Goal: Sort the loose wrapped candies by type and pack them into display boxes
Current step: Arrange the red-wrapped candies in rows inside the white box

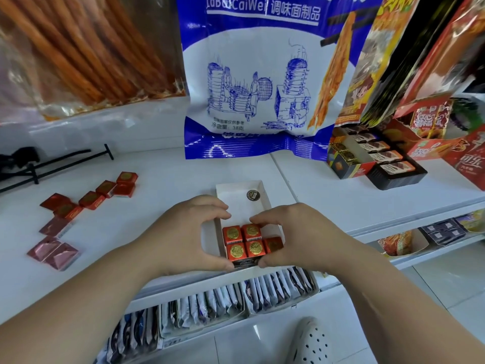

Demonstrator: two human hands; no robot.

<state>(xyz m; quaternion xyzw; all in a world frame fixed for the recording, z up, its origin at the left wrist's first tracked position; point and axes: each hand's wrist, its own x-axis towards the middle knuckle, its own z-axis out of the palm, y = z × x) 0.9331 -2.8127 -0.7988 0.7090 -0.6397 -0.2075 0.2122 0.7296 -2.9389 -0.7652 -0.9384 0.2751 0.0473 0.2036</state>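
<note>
Snugly, hands [189, 232] [296, 235] around red candies [249, 241]

Display box [258, 191]: white, with one black round sticker [252, 195], gold print. 
Boxed candies [242, 243]: red-orange wrap, gold round emblem on top. 
Loose red candies [105, 190]: same red, gold emblem. 
Pink candies [53, 252]: dull pink foil, plain. 
Shelf [162, 174]: white. 
Big bag [252, 88]: blue and white, blue line drawing, white lettering. 
Clear bag [86, 48]: orange sticks. 
Shoe [312, 342]: white, dotted with holes.

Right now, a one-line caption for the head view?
Left hand and right hand curl round five red candies in a white box.
</note>
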